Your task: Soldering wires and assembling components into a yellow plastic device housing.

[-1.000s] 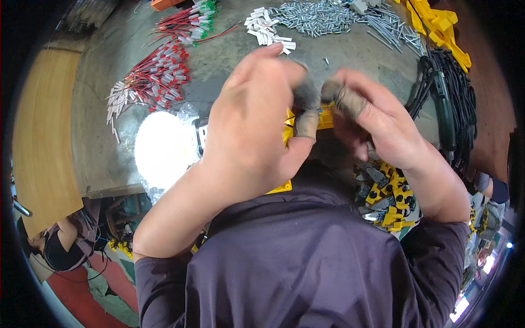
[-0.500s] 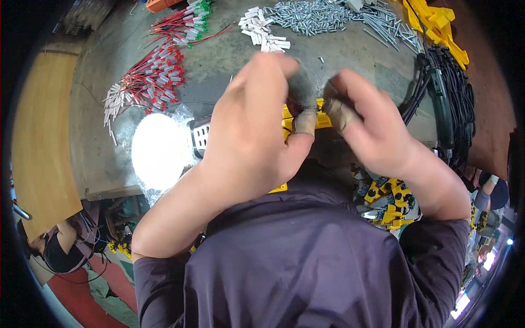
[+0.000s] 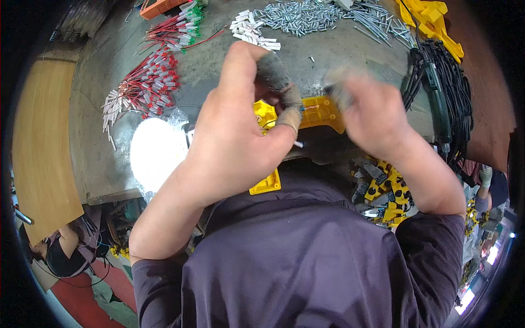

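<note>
My left hand [image 3: 240, 115] is closed, with grimy coverings on its thumb and fingertip. They pinch together over a yellow plastic housing [image 3: 324, 113], where a small bluish bit and a thin wire show; what exactly they grip is hidden. Part of another yellow piece [image 3: 265, 116] shows between the fingers of this hand. To the right of the housing, my right hand [image 3: 377, 112] is lifted and smeared by motion, so its fingers cannot be read. A yellow frame-like part [image 3: 266, 183] lies below my left wrist, at the table edge.
A glaring white lamp [image 3: 157, 156] in clear plastic lies left of my hand. Beyond are red-wired components [image 3: 156, 79], white sleeves [image 3: 251, 30] and a heap of screws [image 3: 301, 19]. A dark green power screwdriver [image 3: 439, 104] rests on black cables [image 3: 456, 98] at right. Yellow parts [image 3: 391, 191] fill the lower right.
My right hand has moved a little away from my left, its fingers now blurred. My left hand has shifted slightly left, uncovering more of the yellow housing.
</note>
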